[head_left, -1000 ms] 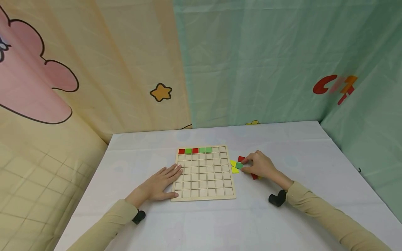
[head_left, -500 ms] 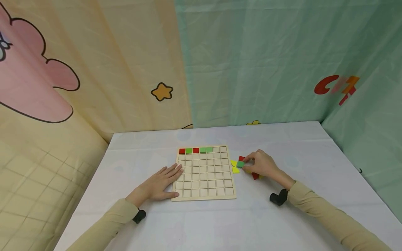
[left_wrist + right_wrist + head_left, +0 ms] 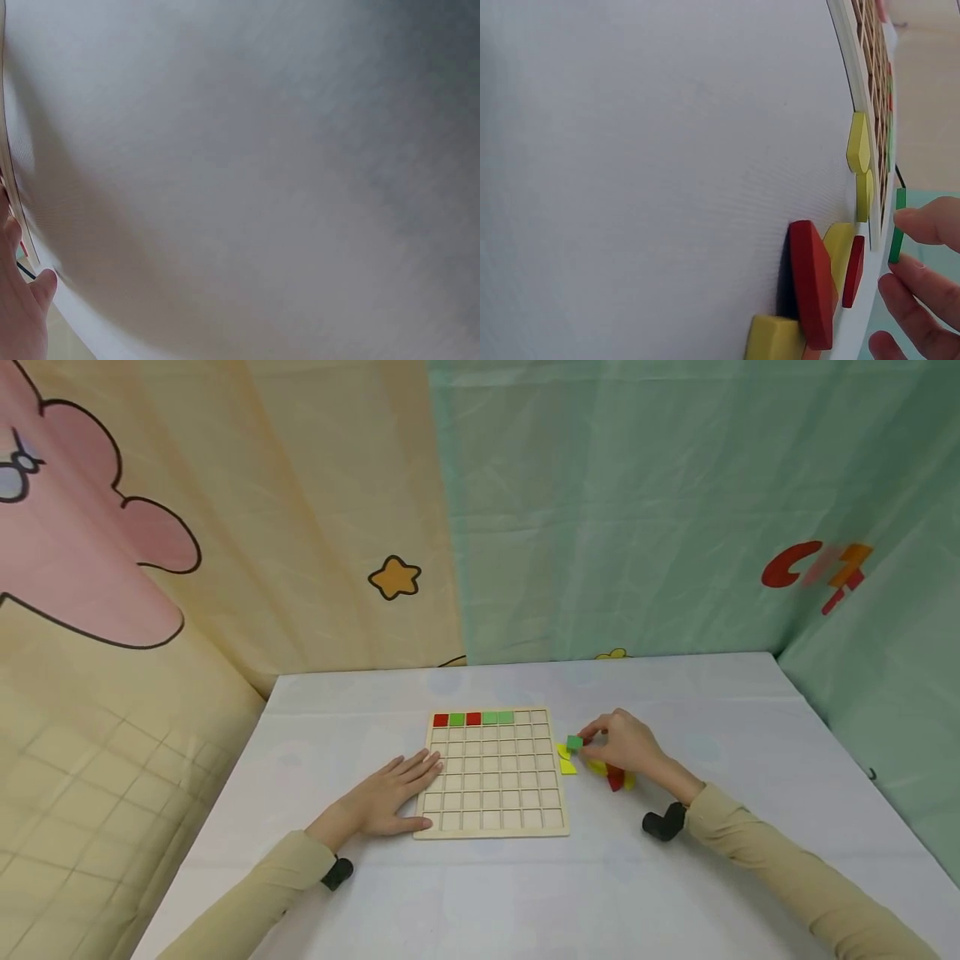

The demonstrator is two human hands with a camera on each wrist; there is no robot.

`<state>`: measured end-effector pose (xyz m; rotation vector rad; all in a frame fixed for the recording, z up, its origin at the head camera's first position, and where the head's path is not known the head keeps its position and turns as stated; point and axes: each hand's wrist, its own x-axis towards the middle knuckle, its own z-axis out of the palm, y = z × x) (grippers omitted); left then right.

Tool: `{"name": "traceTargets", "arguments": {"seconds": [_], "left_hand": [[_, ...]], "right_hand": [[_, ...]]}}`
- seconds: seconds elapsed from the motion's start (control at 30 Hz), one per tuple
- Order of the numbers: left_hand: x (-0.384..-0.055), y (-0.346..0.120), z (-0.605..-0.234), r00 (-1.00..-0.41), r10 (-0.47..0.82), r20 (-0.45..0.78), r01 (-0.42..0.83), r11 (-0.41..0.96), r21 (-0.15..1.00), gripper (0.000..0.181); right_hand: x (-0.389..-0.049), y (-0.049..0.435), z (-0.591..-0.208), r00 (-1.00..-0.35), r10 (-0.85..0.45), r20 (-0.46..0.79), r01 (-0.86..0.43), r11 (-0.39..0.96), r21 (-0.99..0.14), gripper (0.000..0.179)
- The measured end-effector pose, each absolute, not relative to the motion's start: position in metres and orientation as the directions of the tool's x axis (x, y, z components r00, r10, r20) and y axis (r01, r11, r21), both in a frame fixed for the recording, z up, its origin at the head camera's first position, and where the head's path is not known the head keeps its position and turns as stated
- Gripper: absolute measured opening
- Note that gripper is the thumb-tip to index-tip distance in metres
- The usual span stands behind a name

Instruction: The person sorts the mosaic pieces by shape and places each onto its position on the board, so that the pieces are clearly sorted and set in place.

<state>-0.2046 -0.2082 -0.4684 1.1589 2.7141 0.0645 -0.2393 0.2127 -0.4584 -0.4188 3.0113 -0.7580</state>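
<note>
while the right hand [image 3: 626, 747] is pinching a green tile [image 3: 574, 742] between thumb and fingertips, right of and below the frame's centre, the left hand [image 3: 386, 792] is resting flat with its fingers straight on the left edge of a wooden grid board [image 3: 491, 797], gripping nothing. at lower centre, five coloured tiles [image 3: 473, 719] are sitting in the board's top row, yellow pieces [image 3: 567, 767] are lying just beside its right edge, and a red piece [image 3: 615, 778] is showing just below the right hand. farther out, a white tabletop [image 3: 480, 902] is filling the lower frame.
</note>
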Motion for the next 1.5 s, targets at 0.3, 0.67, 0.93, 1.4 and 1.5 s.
{"name": "traceTargets", "arguments": {"seconds": [0.3, 0.67, 0.93, 1.4, 1.5], "left_hand": [[-0.207, -0.206, -0.47, -0.679, 0.712, -0.177, 0.707, 0.7, 0.101, 0.089], [-0.206, -0.203, -0.468, -0.675, 0.717, -0.172, 0.711, 0.695, 0.107, 0.089], [-0.204, -0.203, -0.469, -0.677, 0.717, -0.166, 0.714, 0.694, 0.093, 0.089], [-0.204, -0.206, -0.468, -0.688, 0.702, -0.183, 0.704, 0.707, 0.068, 0.088], [-0.203, -0.207, -0.468, -0.687, 0.705, -0.178, 0.705, 0.705, 0.072, 0.088]], "right_hand": [[-0.248, 0.208, -0.454, -0.961, -0.268, 0.06, -0.266, 0.852, -0.451, 0.026], [-0.262, 0.204, -0.444, -0.968, -0.249, 0.023, -0.234, 0.87, -0.434, 0.028], [-0.271, 0.2, -0.447, -0.955, -0.293, 0.05, -0.284, 0.845, -0.453, 0.027], [-0.284, 0.187, -0.448, -0.955, -0.291, 0.051, -0.282, 0.844, -0.456, 0.028], [-0.285, 0.184, -0.447, -0.955, -0.293, 0.042, -0.279, 0.841, -0.464, 0.028]]}}
